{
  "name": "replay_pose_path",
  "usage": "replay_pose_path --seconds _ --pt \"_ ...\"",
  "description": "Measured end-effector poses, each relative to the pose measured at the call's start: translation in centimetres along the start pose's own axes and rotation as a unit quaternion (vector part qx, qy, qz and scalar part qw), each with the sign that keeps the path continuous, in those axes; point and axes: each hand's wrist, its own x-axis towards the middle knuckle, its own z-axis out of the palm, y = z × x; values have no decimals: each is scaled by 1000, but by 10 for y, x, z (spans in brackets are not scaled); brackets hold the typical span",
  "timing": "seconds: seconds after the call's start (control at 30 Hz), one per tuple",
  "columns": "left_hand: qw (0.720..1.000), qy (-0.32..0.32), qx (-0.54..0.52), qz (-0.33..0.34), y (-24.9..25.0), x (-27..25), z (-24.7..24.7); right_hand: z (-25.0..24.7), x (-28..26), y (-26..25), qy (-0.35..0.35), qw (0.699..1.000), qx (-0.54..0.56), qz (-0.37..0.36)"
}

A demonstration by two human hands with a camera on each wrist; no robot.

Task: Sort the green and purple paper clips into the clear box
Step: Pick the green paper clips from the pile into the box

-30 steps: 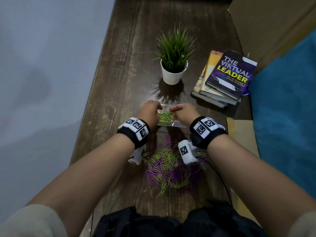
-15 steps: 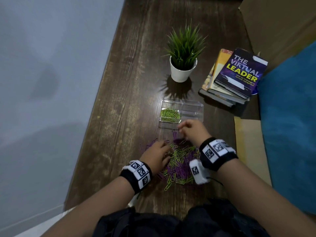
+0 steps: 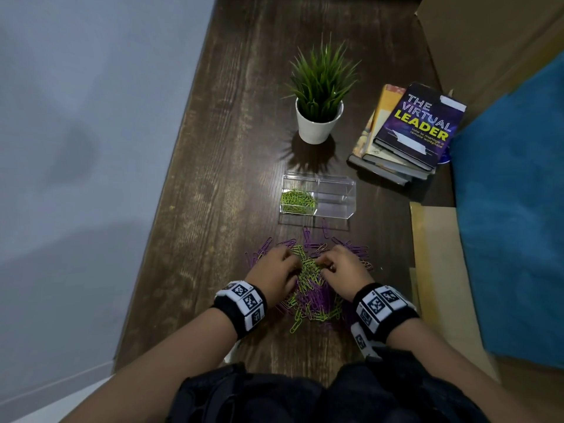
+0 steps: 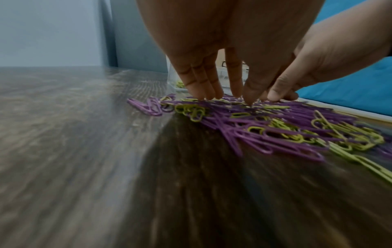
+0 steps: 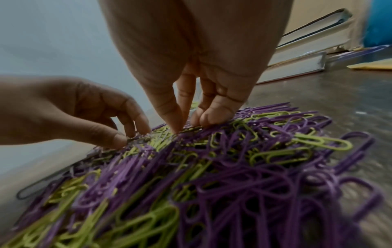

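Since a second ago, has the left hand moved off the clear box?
Yes. The left hand has come back toward the person, away from the clear box and white plant pot, onto the clip pile.

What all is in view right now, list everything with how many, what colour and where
clear box: one, transparent, two compartments, mid-table beyond the pile
green paper clips in box: a small heap, left compartment; right compartment looks empty
mixed paper clip pile: many, green and purple, near table edge
potted plant: one, green in white pot, behind the box
books: a stack, purple one on top, far right of table
table: one, dark wood
envelope: tan, right of the pile
blue fabric: far right
wrist bands: two, black with white markers
left hand: fingertips down on the pile
right hand: fingertips down on the pile, whether pinching a clip is unclear
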Motion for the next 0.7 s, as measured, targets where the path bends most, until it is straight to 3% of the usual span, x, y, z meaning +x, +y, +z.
replay_pose_path --seconds 0.07,0.2,0.37,0.5,0.7 --pt "1000 0 3 16 3 0 5 0 1 4 3 1000 -3 8" --pt "999 8 35 -30 -3 -1 3 -8 4 11 31 999 -13 27" --pt "993 -10 95 -75 -8 1 -4 -3 6 1 28 998 -44 -29" --pt "995 -1 74 -72 3 12 0 0 8 -3 29 992 -105 -62" --pt "989 -16 54 -134 21 27 13 1 6 4 36 985 -148 -85"
